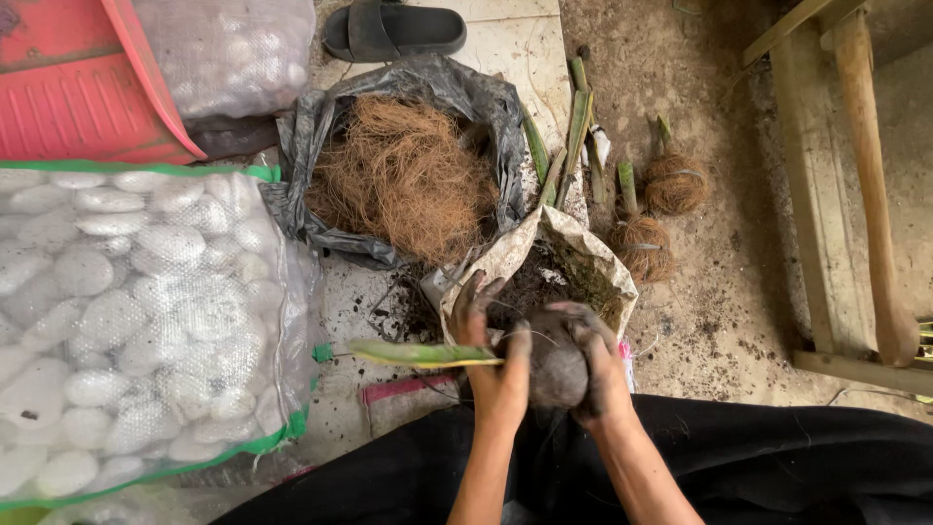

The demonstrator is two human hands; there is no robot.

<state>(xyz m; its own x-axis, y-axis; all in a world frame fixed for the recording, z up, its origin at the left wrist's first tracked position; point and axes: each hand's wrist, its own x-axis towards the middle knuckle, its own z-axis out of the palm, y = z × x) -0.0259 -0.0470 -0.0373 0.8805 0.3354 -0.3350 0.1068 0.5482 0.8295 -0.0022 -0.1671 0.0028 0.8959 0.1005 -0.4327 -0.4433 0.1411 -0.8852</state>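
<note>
Plainly both hands clamp the soil ball (557,367) over the paper sack (505,255) | left hand (494,358); right hand (601,362) flank it | green stem (418,354) juts leftward; long axis near-horizontal

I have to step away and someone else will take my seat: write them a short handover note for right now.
Left hand and right hand, both soil-smeared, press a dark soil ball around the base of a green cutting, just over the open soil bag.
Coconut fibre sits in the black bag beyond.
Done: two fibre-wrapped balls lie on the ground to the right.
Left: this ball has no fibre on it yet. Spare green stalks lie by the fibre bag.
</note>
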